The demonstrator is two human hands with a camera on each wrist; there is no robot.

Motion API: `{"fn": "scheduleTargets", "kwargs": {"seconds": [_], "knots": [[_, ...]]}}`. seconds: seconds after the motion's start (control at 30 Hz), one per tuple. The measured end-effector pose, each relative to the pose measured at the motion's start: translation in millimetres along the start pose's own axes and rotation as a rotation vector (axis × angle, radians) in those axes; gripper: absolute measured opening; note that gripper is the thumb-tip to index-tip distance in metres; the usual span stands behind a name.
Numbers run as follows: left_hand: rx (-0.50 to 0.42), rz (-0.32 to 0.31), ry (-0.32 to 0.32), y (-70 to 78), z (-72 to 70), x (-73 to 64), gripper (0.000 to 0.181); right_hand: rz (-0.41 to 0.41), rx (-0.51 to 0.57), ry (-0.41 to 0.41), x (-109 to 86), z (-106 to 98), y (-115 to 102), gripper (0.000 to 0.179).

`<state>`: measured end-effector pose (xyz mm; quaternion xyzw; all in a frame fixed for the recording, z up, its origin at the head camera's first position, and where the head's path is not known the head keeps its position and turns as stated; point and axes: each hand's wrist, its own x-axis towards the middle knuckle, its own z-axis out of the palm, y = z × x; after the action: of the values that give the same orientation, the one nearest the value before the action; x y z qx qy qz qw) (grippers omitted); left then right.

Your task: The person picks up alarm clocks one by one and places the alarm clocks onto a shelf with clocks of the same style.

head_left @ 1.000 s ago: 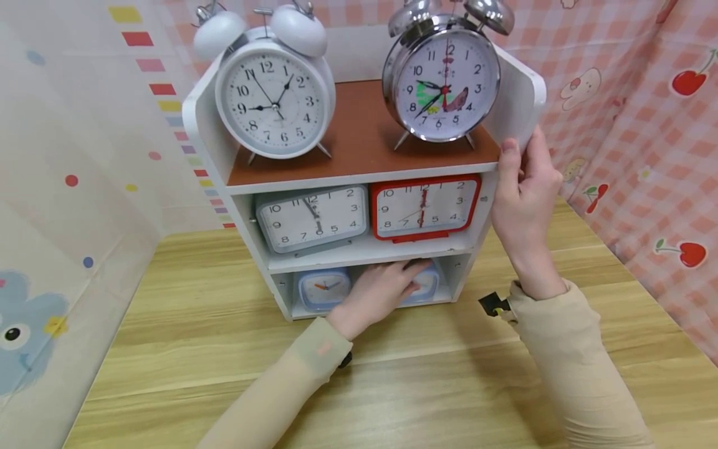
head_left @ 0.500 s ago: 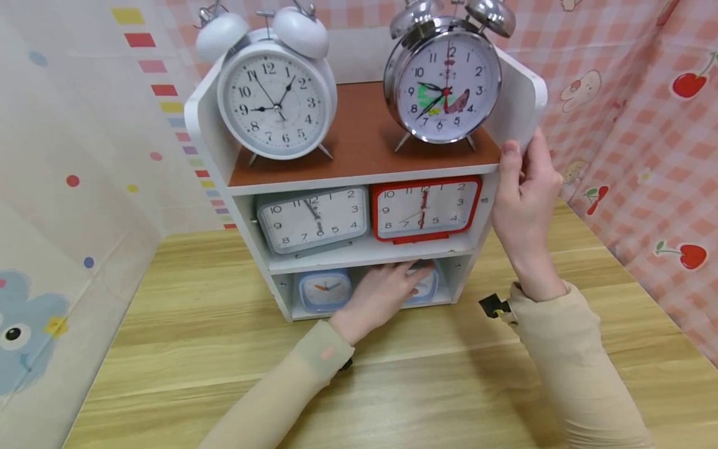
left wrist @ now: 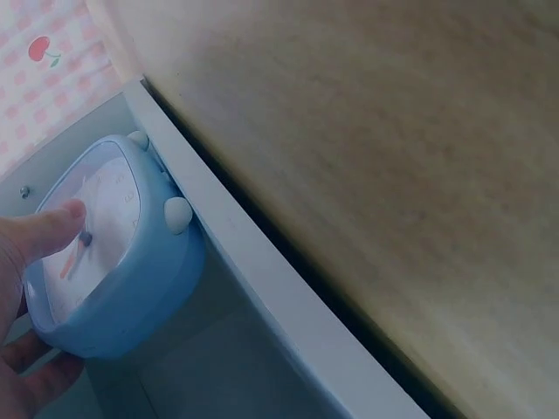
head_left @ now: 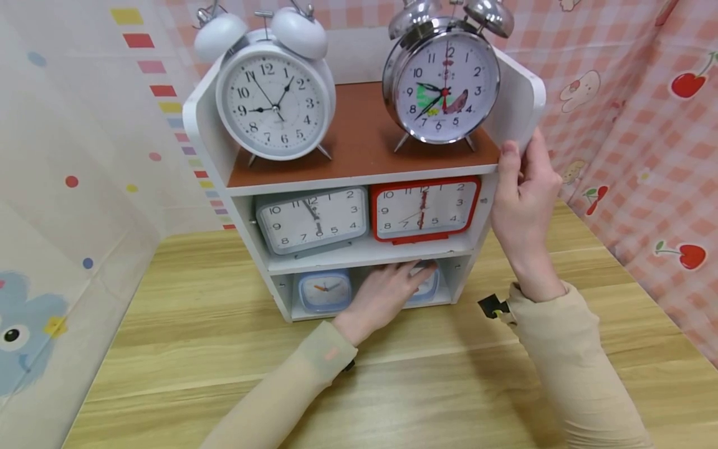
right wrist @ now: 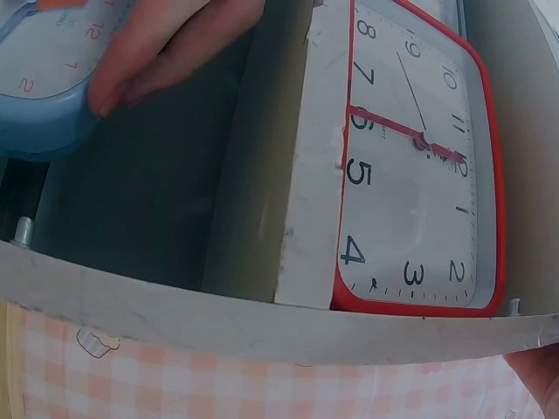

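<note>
On the bottom tier of a white shelf point(head_left: 359, 255), my left hand point(head_left: 387, 290) holds a light blue alarm clock point(left wrist: 122, 297) at the right. Its thumb lies on the clock's dial and its other fingers reach round the case, as the left wrist view shows. From above, the hand covers much of this clock. My right hand point(head_left: 527, 199) grips the shelf's right side panel point(head_left: 518, 93), thumb at the front edge. A second blue alarm clock point(head_left: 325, 291) stands at the left of the same tier.
The top tier bears a white twin-bell alarm clock point(head_left: 275, 103) and a chrome one point(head_left: 445, 87). On the middle tier, a grey clock point(head_left: 336, 218) sits tilted beside a red-framed clock point(head_left: 424, 209). The shelf stands on a wooden table point(head_left: 185, 349), with patterned cloth behind.
My left hand and forearm have shifted slightly to the right at the lower blue alarm clock. My right hand keeps its grip on the shelf's side.
</note>
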<state>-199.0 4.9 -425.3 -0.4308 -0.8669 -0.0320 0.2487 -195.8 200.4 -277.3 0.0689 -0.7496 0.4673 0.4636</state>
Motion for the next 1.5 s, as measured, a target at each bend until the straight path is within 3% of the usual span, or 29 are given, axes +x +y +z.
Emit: {"fn": "scheduleTargets", "kwargs": {"seconds": [0.57, 0.7, 1.0, 1.23, 1.5], "knots": [[-0.001, -0.004, -0.022, 0.9, -0.6, -1.7, 0.047, 0.011, -0.003, 0.015, -0.6, 3, 3, 0.035], [0.016, 0.024, -0.019, 2.7, -2.5, -4.4, 0.050, 0.002, -0.001, 0.022, -1.1, 3, 3, 0.035], [0.024, 0.092, 0.016, 3.5, -7.1, -16.6, 0.063, -0.028, 0.028, -0.019, 0.8, -1, 7, 0.034], [0.005, 0.111, 0.018, 3.2, -20.6, -29.6, 0.067, -0.055, 0.042, -0.065, 4.2, -7, 7, 0.036], [-0.054, 0.161, 0.028, -1.5, -28.6, -45.0, 0.075, -0.056, 0.097, -0.132, 1.4, -15, 15, 0.054]]}}
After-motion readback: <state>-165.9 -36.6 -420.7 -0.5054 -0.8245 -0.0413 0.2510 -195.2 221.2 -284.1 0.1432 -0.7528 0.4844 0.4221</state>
